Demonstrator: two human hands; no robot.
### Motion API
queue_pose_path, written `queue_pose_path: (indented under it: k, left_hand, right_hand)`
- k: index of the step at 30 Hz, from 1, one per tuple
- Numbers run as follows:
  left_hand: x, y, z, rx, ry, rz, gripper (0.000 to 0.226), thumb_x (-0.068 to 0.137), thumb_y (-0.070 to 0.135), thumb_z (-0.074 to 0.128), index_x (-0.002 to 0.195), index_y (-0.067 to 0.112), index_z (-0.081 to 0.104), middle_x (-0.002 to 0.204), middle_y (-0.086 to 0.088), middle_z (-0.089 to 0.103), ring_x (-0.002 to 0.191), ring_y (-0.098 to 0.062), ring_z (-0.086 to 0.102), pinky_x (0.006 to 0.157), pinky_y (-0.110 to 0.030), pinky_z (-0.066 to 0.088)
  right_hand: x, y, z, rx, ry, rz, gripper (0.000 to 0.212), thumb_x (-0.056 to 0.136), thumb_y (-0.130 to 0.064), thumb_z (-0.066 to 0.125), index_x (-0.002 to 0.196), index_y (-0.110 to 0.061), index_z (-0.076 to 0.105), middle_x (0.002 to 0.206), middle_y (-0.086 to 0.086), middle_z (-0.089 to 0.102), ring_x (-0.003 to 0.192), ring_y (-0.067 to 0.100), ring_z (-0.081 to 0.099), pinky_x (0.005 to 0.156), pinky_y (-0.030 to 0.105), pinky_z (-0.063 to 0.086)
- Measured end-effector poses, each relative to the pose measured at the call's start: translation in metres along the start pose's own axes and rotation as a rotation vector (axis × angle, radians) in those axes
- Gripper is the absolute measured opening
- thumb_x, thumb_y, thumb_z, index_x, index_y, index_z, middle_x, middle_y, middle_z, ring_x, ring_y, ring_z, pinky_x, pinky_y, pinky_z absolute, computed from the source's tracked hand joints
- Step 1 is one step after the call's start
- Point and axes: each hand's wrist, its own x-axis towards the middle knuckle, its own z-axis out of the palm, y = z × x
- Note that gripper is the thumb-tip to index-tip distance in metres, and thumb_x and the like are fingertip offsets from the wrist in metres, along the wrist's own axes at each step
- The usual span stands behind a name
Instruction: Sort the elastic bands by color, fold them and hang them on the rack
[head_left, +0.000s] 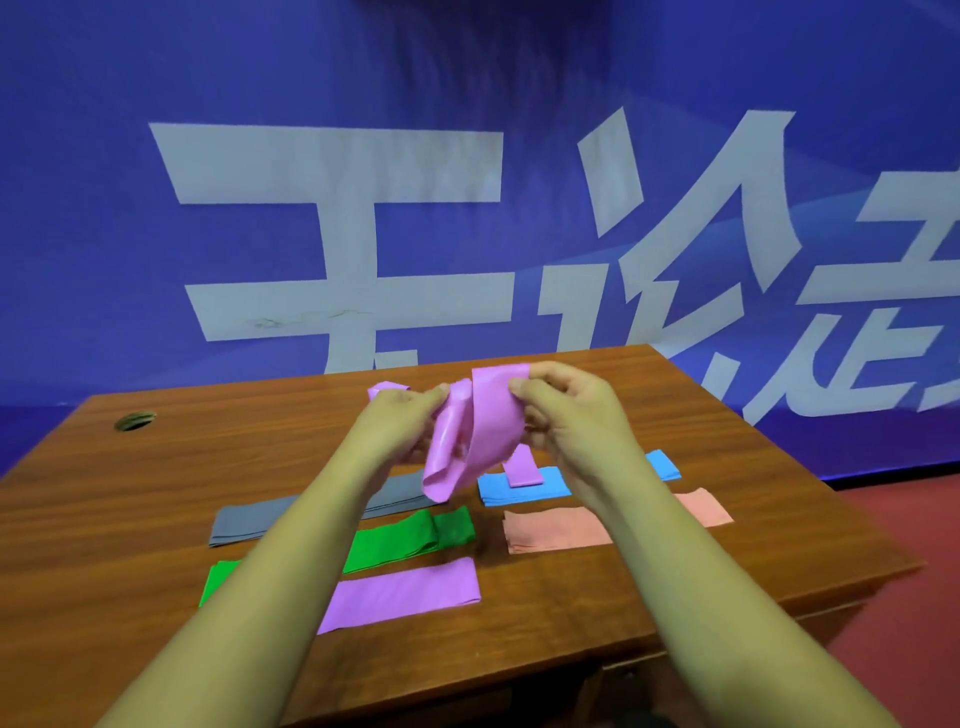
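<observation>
A: Where is the pink band (488, 415)?
B: Raised above the table (156, 467), its top edge pinched by the left hand (397, 423) and the right hand (569, 410), both grasping it.
A: And below?
B: Folded grey band (244, 525), green band (400, 540) and blue band (553, 489) lie flat.

Reaches both bare forearms in from the lower corners, left forearm (280, 571) and right forearm (696, 571), converging toward the middle. Holds the left grip (397, 423) and the right grip (569, 410) raised and close together, backs turned toward the camera, wrists roughly in line with the forearms. Curls the left fingers inward, pinching one edge of the pink band (485, 421) between thumb and fingertips. Pinches the opposite upper edge with the right thumb and forefinger, remaining right fingers curled underneath.
</observation>
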Motion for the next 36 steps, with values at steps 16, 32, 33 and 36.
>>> queue_pose_path:
  k: [16,32,33,36]
  left_hand:
    - [-0.044,0.015,0.010,-0.020,-0.343,0.455,0.013,0.090,0.013,0.067,0.102,0.010,0.070,0.095,-0.006,0.075,0.087,-0.011,0.068,0.081,-0.026,0.052]
    - [-0.034,0.033,0.016,-0.264,0.127,0.443,0.007,0.091,0.014,0.065,0.086,0.015,0.069,0.074,0.001,0.062,0.066,-0.008,0.051,0.058,-0.019,0.043]
    - [-0.034,0.032,0.015,-0.283,0.137,0.430,0.007,0.092,0.014,0.065,0.086,0.015,0.069,0.073,0.004,0.064,0.065,-0.007,0.054,0.057,-0.018,0.044]
    - [-0.038,0.028,0.012,-0.424,-0.013,0.352,0.010,0.093,0.021,0.063,0.091,0.012,0.067,0.069,0.004,0.060,0.057,-0.006,0.053,0.056,-0.016,0.043]
  right_hand:
    - [0.030,-0.069,0.006,0.033,0.161,-0.017,0.011,0.090,-0.005,0.061,0.098,-0.005,0.068,0.089,0.016,0.068,0.076,0.024,0.063,0.073,0.040,0.057]
    - [-0.021,-0.003,-0.007,-0.136,-0.255,0.093,0.019,0.090,-0.011,0.065,0.099,0.006,0.066,0.088,0.012,0.067,0.076,0.020,0.063,0.076,0.040,0.059]
    - [-0.024,0.000,-0.005,-0.148,-0.245,0.075,0.012,0.090,-0.006,0.064,0.094,0.005,0.066,0.086,0.013,0.066,0.073,0.019,0.063,0.069,0.033,0.057]
    - [-0.025,-0.003,-0.001,-0.106,-0.128,0.014,0.008,0.090,-0.004,0.062,0.089,0.003,0.065,0.079,0.013,0.062,0.069,0.018,0.058,0.060,0.024,0.052]
